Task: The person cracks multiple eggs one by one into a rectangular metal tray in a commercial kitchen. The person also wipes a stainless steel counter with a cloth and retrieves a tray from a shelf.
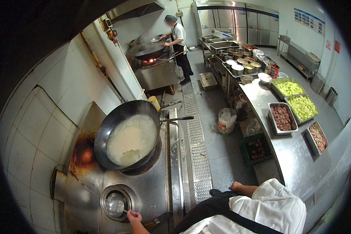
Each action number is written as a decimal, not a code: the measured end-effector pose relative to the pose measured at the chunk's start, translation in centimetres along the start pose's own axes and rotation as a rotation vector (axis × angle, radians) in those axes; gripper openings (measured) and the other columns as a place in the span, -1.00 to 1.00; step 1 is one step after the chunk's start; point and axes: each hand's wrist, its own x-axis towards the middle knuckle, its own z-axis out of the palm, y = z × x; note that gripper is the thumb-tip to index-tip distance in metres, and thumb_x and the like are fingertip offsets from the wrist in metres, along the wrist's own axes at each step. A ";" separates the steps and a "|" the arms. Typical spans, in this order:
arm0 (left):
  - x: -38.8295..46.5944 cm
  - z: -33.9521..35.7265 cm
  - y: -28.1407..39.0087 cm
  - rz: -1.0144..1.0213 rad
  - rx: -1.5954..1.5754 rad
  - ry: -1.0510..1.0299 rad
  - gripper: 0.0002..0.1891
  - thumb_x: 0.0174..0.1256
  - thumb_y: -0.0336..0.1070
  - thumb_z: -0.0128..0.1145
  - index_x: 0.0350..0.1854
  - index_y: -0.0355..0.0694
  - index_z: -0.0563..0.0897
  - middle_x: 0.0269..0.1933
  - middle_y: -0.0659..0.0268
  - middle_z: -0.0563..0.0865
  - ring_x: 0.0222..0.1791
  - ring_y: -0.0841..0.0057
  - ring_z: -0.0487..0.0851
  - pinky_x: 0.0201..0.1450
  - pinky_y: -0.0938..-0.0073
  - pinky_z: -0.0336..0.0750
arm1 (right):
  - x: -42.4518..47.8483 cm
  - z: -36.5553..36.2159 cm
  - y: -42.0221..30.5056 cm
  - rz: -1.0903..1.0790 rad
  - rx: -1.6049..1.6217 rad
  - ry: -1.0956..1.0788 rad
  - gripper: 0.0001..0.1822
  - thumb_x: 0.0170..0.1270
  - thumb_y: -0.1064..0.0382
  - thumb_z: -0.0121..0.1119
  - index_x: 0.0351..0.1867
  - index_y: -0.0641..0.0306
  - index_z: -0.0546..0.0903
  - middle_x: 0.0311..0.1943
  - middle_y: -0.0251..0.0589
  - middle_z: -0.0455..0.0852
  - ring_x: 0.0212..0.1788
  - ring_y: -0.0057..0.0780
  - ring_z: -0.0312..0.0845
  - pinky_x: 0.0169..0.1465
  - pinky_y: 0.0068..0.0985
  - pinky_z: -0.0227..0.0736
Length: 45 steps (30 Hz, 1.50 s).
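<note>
My left hand [133, 216] grips the handle of a metal ladle [116, 204], whose bowl lies inside a round steel pot [106, 191] set into the stove top. Farther along the stove, a large black wok [105, 137] sits tilted over a burner ring, with cloudy whitish liquid [131, 137] inside. Its handle [180, 118] points towards the aisle. Away from the stove, my right hand [236, 186] hangs low beside my black apron. Its fingers are partly hidden, and I see nothing in it.
A co-worker [178, 41] tends another wok [149, 54] above flames. On the right, a steel table [292, 155] carries pans of chopped greens [302, 106] and dark red meat pieces [281, 117]. A plastic bucket [226, 121] stands on the floor near a drain grate [200, 158]. A brush [155, 222] lies by my left forearm.
</note>
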 end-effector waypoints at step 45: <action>4.0 -2.5 -0.2 0.118 -0.080 -0.332 -0.71 0.19 -0.26 0.13 -0.63 -0.02 0.32 -0.70 0.54 0.27 -0.74 0.69 0.23 -0.71 0.69 0.18 | 3.4 1.2 3.5 -0.383 -0.260 -0.045 -0.67 0.08 0.03 0.18 -0.25 0.24 0.63 -0.44 0.13 0.63 -0.25 -0.08 0.62 -0.22 -0.20 0.50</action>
